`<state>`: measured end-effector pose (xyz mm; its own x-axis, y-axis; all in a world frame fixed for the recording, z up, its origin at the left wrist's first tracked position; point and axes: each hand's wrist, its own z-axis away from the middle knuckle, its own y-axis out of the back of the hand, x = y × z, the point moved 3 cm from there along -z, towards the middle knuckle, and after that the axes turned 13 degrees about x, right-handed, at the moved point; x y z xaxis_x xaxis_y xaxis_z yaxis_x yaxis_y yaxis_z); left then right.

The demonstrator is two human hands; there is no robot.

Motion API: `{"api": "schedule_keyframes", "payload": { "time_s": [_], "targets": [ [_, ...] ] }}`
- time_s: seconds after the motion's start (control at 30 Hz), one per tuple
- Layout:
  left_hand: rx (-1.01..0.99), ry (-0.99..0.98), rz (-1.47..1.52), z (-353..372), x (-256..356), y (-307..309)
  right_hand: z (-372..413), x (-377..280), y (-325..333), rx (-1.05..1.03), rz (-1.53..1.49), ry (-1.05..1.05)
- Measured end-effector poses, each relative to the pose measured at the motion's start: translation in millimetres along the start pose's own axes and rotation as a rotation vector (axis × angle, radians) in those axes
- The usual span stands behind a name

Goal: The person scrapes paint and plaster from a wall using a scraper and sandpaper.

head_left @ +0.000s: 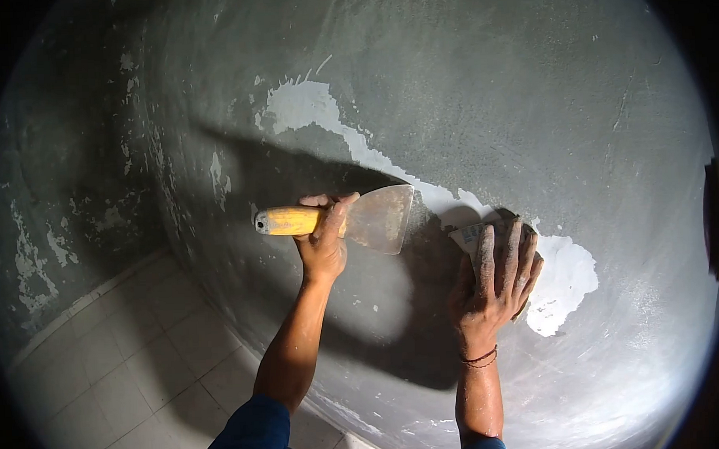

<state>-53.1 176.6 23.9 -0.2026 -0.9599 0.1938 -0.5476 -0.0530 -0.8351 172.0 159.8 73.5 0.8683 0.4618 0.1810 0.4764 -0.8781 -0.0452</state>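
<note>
My left hand point(325, 240) is closed round the yellow handle of a scraper point(383, 217), whose wide metal blade points right, near the grey wall. My right hand point(500, 279) presses a piece of sandpaper point(468, 238) against the wall; only its printed edge shows past the fingers. Dust coats those fingers. Around and beneath that hand runs an irregular white patch point(563, 285) on the grey wall point(466, 94), stretching from upper left to lower right.
A second wall point(50, 196) with flaking paint meets this one at the left. Pale floor tiles point(143, 367) lie at the lower left. A dark object point(712, 220) stands at the right edge. Arm shadows cross the wall.
</note>
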Motion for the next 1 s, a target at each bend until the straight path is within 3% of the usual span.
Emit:
{"api": "schedule_keyframes", "payload": {
  "time_s": [0.2,0.27,0.33,0.4,0.57,0.6,0.67,0.73,0.8,0.87,0.93,1.0],
  "targets": [
    [0.050,0.110,0.027,-4.9,-9.4,-3.5,-2.0,2.2,1.0,-0.013,-0.011,0.002],
    [-0.031,0.248,-0.446,7.0,-4.6,-24.3,-0.9,0.9,0.4,-0.006,0.011,0.006],
    [-0.241,0.122,-0.027,23.6,-28.5,-36.3,2.9,3.0,1.4,-0.008,-0.018,-0.001],
    [-0.242,0.104,-0.099,27.3,-23.2,-38.9,0.6,8.7,5.0,-0.004,-0.033,0.003],
    [-0.041,0.071,-0.250,0.7,1.8,-2.0,7.7,13.7,9.1,-0.006,-0.037,-0.003],
    [0.053,0.064,-0.112,-13.5,5.5,5.9,8.6,14.1,10.4,0.011,-0.030,-0.011],
    [0.025,0.012,-0.142,-27.8,10.4,14.9,13.7,13.6,12.3,0.015,0.028,-0.037],
    [0.120,0.088,-0.192,-18.4,9.2,5.6,17.0,4.5,4.8,0.052,0.118,-0.042],
    [-0.065,0.232,-0.329,3.5,9.8,-12.3,15.9,-8.0,-1.7,0.091,0.166,-0.094],
    [-0.318,-0.004,-0.088,17.8,16.9,-30.4,22.6,-10.3,-7.6,0.103,0.136,-0.115],
    [-0.438,-0.201,-0.294,8.7,24.5,-9.4,27.5,-22.6,5.2,0.004,-0.024,-0.162],
    [-0.476,0.009,-0.421,-0.8,28.1,38.2,40.4,-44.3,28.4,-0.165,-0.320,-0.394]
  ]
}}
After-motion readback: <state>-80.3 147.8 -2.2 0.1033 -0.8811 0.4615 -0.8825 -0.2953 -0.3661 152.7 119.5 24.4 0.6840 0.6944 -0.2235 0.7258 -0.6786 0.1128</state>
